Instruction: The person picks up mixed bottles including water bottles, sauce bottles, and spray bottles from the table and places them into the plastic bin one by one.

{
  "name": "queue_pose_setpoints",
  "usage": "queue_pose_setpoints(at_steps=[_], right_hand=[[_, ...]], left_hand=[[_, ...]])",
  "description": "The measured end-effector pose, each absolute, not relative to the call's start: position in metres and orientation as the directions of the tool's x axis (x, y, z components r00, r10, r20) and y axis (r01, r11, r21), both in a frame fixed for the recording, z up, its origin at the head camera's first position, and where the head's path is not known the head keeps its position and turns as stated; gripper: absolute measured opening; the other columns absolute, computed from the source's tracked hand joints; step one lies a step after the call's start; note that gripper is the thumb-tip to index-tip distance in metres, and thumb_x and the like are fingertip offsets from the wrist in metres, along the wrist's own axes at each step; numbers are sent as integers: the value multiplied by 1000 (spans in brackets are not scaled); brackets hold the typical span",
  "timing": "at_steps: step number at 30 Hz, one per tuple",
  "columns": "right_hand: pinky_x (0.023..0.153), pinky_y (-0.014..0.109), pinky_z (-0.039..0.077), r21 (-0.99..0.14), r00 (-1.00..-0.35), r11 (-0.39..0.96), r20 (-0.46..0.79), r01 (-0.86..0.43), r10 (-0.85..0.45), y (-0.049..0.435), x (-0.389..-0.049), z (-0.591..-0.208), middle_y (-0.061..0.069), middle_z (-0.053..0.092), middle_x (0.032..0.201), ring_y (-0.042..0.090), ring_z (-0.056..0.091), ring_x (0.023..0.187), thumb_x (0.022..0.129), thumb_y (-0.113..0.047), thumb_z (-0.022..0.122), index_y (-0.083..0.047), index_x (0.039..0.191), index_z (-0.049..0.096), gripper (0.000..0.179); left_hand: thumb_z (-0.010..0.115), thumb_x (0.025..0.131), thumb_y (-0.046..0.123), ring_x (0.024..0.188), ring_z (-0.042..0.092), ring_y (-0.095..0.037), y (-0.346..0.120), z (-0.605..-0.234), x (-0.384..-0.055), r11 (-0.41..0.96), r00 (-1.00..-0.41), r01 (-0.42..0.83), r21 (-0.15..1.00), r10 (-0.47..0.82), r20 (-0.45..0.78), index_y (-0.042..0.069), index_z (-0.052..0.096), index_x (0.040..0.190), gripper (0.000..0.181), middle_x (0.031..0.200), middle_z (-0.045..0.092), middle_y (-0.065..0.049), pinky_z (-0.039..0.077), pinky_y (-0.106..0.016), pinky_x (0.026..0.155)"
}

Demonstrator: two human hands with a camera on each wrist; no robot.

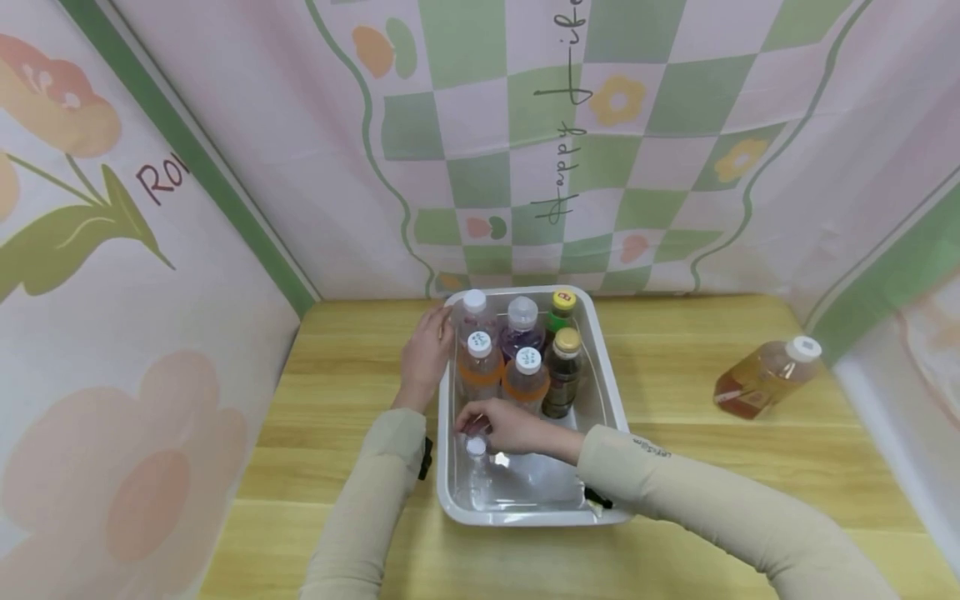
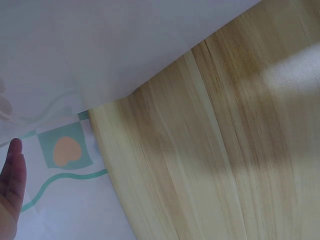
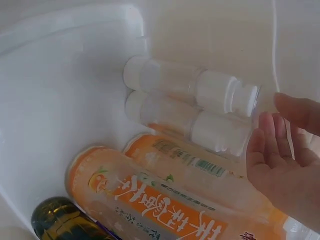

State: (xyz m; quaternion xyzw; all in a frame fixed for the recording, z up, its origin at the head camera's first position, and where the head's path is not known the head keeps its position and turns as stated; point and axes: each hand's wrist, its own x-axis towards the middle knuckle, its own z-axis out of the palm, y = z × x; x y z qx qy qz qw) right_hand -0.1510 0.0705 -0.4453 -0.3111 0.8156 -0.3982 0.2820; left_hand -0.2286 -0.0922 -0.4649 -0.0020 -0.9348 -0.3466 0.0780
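Observation:
My left hand (image 1: 426, 358) rests at the left rim of a white plastic bin (image 1: 611, 392), its fingers (image 2: 15, 172) fairly straight. Inside the bin, my right hand (image 1: 504, 425) hovers over the near left corner. Beneath it stands a small clear bottle (image 1: 477, 475) with a white cap. The right wrist view has two such clear bottles side by side, a front one (image 3: 170, 117) and another (image 3: 172, 80) against the wall. Thumb and loosely bent fingers (image 3: 270, 145) are apart around the bottle tops, with nothing gripped. Orange-labelled bottles (image 3: 165, 200) stand right beside that hand.
Farther back in the bin are a purple bottle (image 1: 522, 337), a dark gold-capped bottle (image 1: 562, 375), a yellow-capped bottle (image 1: 561, 312) and a white-capped bottle (image 1: 474, 321). On the wooden table (image 1: 337, 383), a bottle of amber liquid (image 1: 761, 379) stands to the right. Printed curtains enclose the table.

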Motion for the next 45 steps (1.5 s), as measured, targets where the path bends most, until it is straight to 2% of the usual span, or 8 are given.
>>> queue_pose_setpoints(at_steps=[9, 16, 26, 29, 32, 36, 38, 45], right_hand=[[84, 23, 56, -858, -610, 437, -199, -270, -767, 78, -152, -420, 19, 66, 110, 26, 66, 101, 71, 16, 52, 5, 112, 61, 43], [94, 39, 55, -901, -603, 360, -151, -243, -784, 93, -148, -385, 25, 62, 118, 35, 62, 108, 72, 17, 44, 7, 118, 57, 49], [92, 35, 56, -919, -732, 305, -25, -251, -681, 136, -149, -337, 26, 61, 117, 35, 60, 109, 80, 12, 47, 7, 119, 55, 40], [89, 28, 55, -925, -805, 296, 17, -238, -593, 152, -149, -323, 21, 63, 115, 25, 62, 107, 84, 8, 53, 7, 119, 55, 35], [87, 17, 54, -936, -864, 268, 67, -228, -498, 171, -151, -313, 3, 66, 111, 9, 63, 102, 87, 5, 55, 5, 119, 55, 32], [86, 13, 53, -963, -893, 101, 189, -249, -408, 201, -159, -311, -10, 68, 106, 3, 64, 99, 86, 13, 52, -6, 114, 59, 35], [86, 12, 53, -968, -905, 5, 232, -250, -356, 217, -163, -312, -8, 69, 106, 4, 65, 98, 86, 16, 51, -11, 112, 62, 39], [87, 12, 52, -956, -963, -217, 233, -200, -139, 273, -168, -314, -2, 70, 107, 7, 66, 99, 87, 17, 51, -6, 115, 62, 38]], left_hand=[[37, 99, 30, 135, 46, -27, -92, -465, -228, 757, -988, 47, 651, -59, 140, 17, 51, 137, 42, 147, 47, -5, 44, -46, 108], [37, 98, 30, 133, 48, -28, -93, -464, -228, 739, -985, 62, 671, -64, 161, 16, 53, 136, 42, 146, 48, -5, 44, -46, 107], [39, 98, 30, 133, 49, -28, -93, -465, -229, 738, -984, 64, 672, -67, 167, 16, 53, 135, 42, 146, 48, -5, 45, -45, 107], [39, 98, 29, 134, 47, -29, -93, -465, -229, 730, -984, 64, 681, -66, 164, 15, 53, 135, 43, 146, 48, -7, 43, -46, 108], [38, 97, 27, 132, 48, -30, -92, -465, -228, 732, -983, 69, 678, -67, 171, 14, 53, 135, 43, 145, 49, -8, 43, -47, 108], [38, 97, 27, 132, 48, -30, -92, -467, -227, 732, -983, 69, 678, -67, 172, 14, 53, 135, 43, 145, 48, -8, 44, -48, 107], [38, 98, 28, 134, 47, -29, -92, -467, -227, 724, -984, 67, 686, -65, 165, 15, 52, 136, 43, 147, 47, -7, 43, -47, 109], [39, 98, 29, 134, 47, -27, -92, -465, -226, 738, -985, 61, 672, -63, 158, 17, 52, 136, 42, 147, 47, -5, 43, -46, 109]])
